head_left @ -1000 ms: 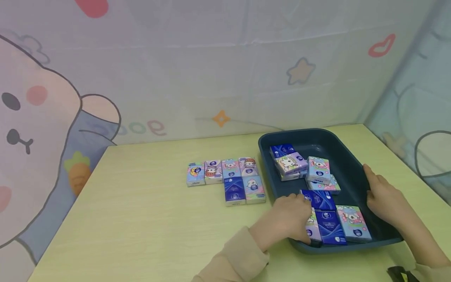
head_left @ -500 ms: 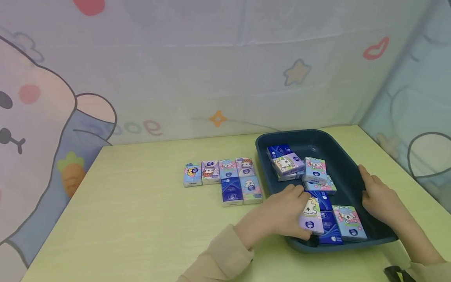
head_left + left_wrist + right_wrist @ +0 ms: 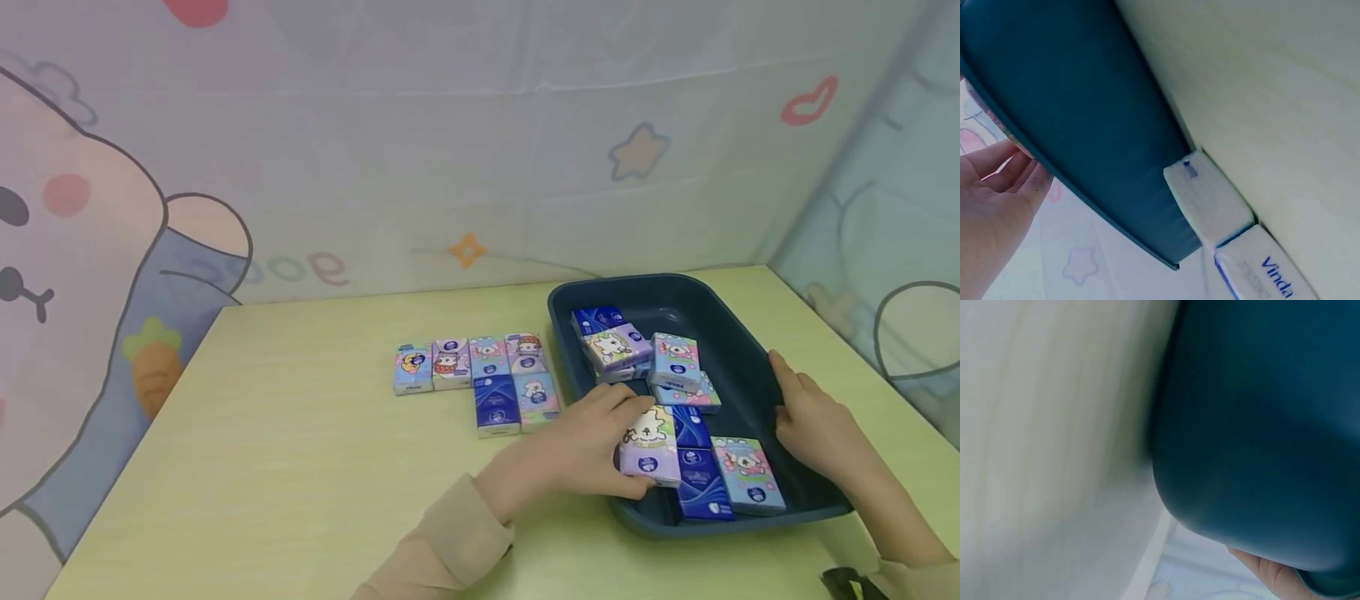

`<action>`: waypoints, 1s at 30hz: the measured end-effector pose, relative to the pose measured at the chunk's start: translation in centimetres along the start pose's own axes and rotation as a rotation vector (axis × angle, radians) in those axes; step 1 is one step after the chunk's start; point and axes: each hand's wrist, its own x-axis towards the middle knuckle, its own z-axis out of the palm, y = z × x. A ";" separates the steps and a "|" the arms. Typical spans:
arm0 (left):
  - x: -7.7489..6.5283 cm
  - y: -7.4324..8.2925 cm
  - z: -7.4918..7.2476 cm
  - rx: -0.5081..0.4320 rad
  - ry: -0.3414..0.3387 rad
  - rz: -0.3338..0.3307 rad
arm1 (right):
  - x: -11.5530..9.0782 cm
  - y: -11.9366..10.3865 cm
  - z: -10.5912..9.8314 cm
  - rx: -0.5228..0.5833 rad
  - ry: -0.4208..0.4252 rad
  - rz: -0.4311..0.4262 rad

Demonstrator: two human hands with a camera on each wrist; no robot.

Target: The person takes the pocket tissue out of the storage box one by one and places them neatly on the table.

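My left hand [image 3: 581,446] pinches a purple pack of tissues [image 3: 649,446] with a cartoon animal, thumb below and fingers above, over the near left part of the dark blue tray [image 3: 738,367]. In the left wrist view, the tray wall partly hides that pack. On the tray's right side, my right hand [image 3: 825,433] grips the rim, thumb inside and fingers outside; the right wrist view shows only a few fingers [image 3: 1272,575] past the wall. Inside the tray lie blue packs [image 3: 703,485], a pink-and-blue pack [image 3: 748,475] and a loose pile [image 3: 618,347] farther back.
Left of the tray, several tissue packs lie edge to edge on the pale wooden table [image 3: 300,442]: a back row [image 3: 451,364], with a dark blue pack [image 3: 497,404] and a light blue pack [image 3: 536,398] in front. A printed cloth [image 3: 375,167] hangs behind.
My left hand has lifted the purple tissue pack off the tray's near left corner and shifted it up and left, uncovering more of the blue packs. My right hand stays on the rim.
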 end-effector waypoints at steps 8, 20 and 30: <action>-0.2 -0.1 -0.7 -0.027 0.029 -0.028 | 0.0 0.0 0.0 0.000 -0.008 0.004; -0.6 -0.5 -1.1 -0.027 0.084 -0.058 | 0.1 0.2 -0.2 -0.005 -0.001 -0.006; -1.4 -1.0 -1.5 -0.125 0.081 -0.118 | 0.0 -0.1 -0.3 0.003 -0.016 0.007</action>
